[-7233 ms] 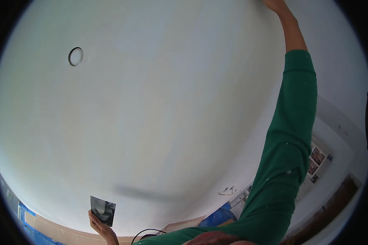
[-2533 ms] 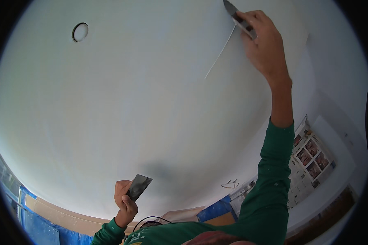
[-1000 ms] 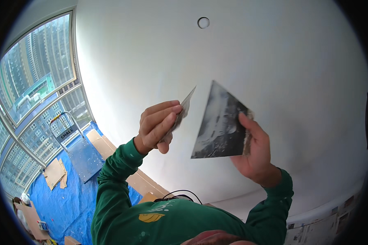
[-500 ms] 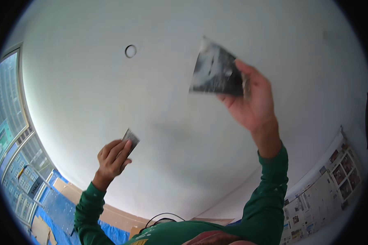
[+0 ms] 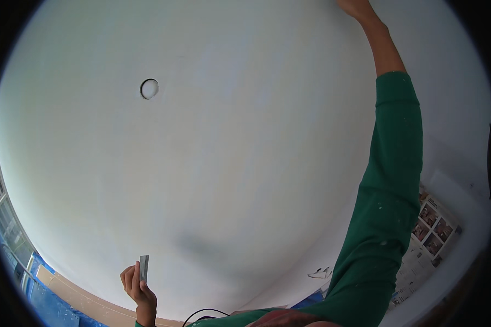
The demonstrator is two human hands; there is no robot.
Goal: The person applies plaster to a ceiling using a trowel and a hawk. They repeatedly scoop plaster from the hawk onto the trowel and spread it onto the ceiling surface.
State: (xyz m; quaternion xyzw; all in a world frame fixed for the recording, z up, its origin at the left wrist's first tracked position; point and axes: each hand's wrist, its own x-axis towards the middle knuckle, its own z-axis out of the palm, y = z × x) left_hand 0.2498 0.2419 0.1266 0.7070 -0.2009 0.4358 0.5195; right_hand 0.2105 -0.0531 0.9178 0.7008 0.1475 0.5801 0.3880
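Head view: at lower left the left hand (image 5: 138, 289) is closed on a small grey scraper (image 5: 144, 267), blade up. The right hand (image 5: 356, 7) reaches out of frame at the top; its grip cannot be told. A round hole (image 5: 149, 88) marks the white ceiling (image 5: 229, 152) upper left. Printed paper sheets (image 5: 428, 231) with reddish squares cover the wall at right.

White ceiling (image 5: 229, 163), green sleeve (image 5: 387, 218), grey scraper (image 5: 143, 268), blue floor sheet (image 5: 49, 310)
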